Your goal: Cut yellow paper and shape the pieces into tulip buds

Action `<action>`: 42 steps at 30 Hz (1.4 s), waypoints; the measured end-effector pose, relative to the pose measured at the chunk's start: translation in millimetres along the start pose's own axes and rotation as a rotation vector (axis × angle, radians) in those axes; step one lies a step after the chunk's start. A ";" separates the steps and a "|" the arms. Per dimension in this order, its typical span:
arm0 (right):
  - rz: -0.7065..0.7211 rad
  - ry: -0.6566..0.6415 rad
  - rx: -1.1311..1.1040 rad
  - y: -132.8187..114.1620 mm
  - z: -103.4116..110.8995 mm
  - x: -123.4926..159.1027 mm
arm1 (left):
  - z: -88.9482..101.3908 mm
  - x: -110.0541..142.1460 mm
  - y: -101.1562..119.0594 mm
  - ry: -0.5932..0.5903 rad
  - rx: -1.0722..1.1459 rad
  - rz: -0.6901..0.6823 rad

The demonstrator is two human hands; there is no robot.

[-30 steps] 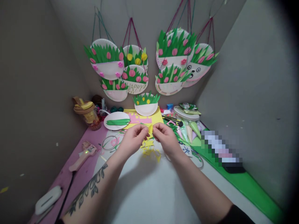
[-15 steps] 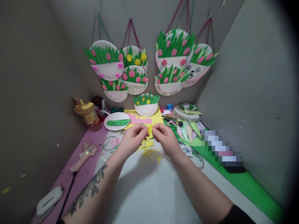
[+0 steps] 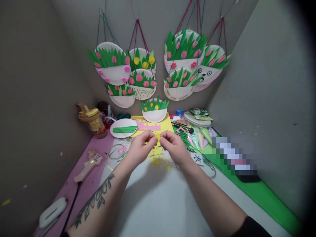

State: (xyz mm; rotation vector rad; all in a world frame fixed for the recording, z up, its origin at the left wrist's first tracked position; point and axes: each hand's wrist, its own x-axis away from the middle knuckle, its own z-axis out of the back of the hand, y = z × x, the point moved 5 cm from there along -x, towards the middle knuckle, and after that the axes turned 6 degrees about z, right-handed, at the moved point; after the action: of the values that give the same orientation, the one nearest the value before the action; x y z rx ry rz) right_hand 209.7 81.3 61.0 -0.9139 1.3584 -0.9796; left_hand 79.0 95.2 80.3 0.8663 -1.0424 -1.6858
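Two forearms converge, left hand and right hand pinching a yellow piece.

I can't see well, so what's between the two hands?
A small yellow piece, right between the left hand and the right hand. It shows in the head view.

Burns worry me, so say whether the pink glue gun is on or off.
On, it seems: the glue gun shows a lit green light.
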 end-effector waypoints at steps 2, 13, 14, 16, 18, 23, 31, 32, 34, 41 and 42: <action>-0.003 -0.002 0.003 -0.4 -0.7 -0.2 | 0.6 0.3 0.1 0.022 -0.043 -0.036; 0.006 -0.092 0.082 1.0 -5.2 2.0 | 0.5 0.1 0.7 0.064 -0.024 -0.034; 0.005 -0.104 0.082 0.5 -6.3 2.3 | 0.7 -0.1 0.5 0.063 -0.027 -0.039; -0.001 -0.118 0.068 -0.2 -7.7 2.6 | 0.8 -0.6 -0.5 0.053 -0.028 -0.040; -0.010 -0.105 0.053 -0.1 -7.2 2.2 | 0.7 -0.9 -1.0 0.043 -0.013 -0.041; -0.014 0.021 -0.021 2.3 1.8 0.0 | -2.3 -1.4 -1.4 0.008 -0.015 -0.037; -0.025 0.030 -0.065 3.4 2.3 -0.4 | -7.1 -1.8 -4.8 -0.021 -0.039 -0.069; -0.024 0.035 -0.068 3.4 2.7 -0.5 | -7.0 -1.9 -5.0 -0.013 -0.026 -0.077; -0.021 0.057 -0.064 3.6 4.4 -0.8 | -3.8 -1.7 -4.0 0.054 0.019 -0.109; -0.012 0.060 -0.034 3.2 5.4 -1.1 | 0.6 2.0 5.2 0.111 -0.011 -0.223; -0.006 0.049 -0.039 2.6 4.6 -0.9 | -0.1 1.5 3.9 0.100 -0.003 -0.198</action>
State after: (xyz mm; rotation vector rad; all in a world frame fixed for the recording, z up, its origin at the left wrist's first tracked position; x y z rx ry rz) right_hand 214.4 82.9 58.9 -0.9290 1.4204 -0.9891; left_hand 79.9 93.1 83.6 1.0698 -0.9108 -1.7865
